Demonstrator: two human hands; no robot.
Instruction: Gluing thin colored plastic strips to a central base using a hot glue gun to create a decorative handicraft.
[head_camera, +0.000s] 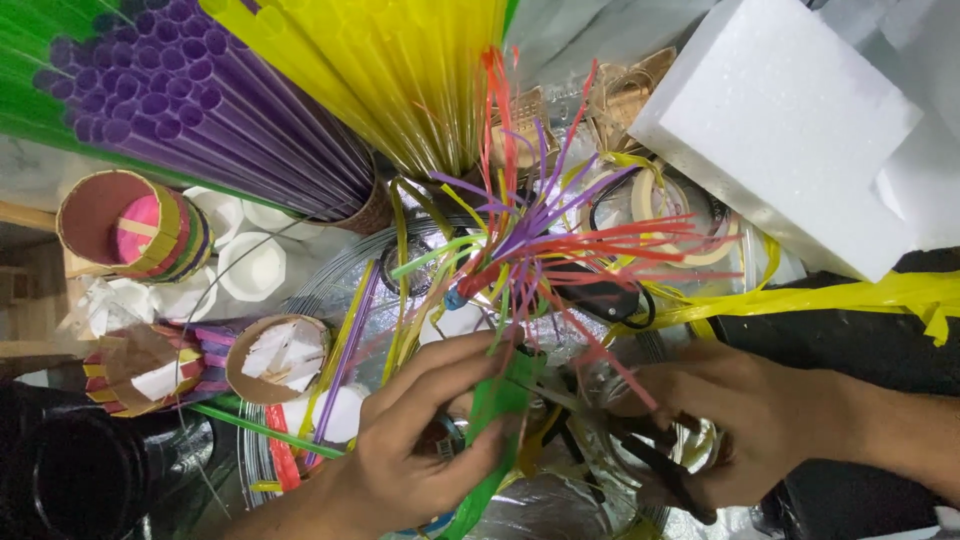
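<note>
We see our left hand (420, 440) pinching a green strip (495, 420) beneath a spray of cut straws (540, 240). Our right hand (720, 430) grips dark scissors (665, 470). A foam block (790, 120) lies beyond.

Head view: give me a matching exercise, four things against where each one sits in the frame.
Things:
1. purple straws
2. foam block
3. left hand
4. cardboard tube

Places:
A. upper right
B. far left, mid height, open end towards the camera
C. bottom centre, on a green strip
D. upper left, beside the yellow straws

Pairs: 1-D, 2-A, 3-C, 4-B
</note>
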